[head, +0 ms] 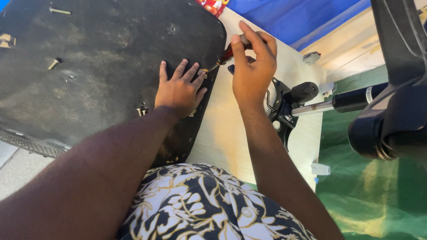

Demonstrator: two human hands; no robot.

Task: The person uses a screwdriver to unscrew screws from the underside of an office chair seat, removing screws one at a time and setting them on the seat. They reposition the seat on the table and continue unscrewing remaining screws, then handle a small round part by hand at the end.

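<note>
Seat panel (81,66): big black underside, lying flat on the pale board (227,130).
Chair base (406,95): black, right of the panel, well apart.
My left hand (179,89): spread flat, pressing the panel's right edge.
My right hand (252,64): closed around a red-handled screwdriver (224,55), just right of the panel.
Screw (203,72): at the panel's right edge, under the screwdriver tip.
</note>
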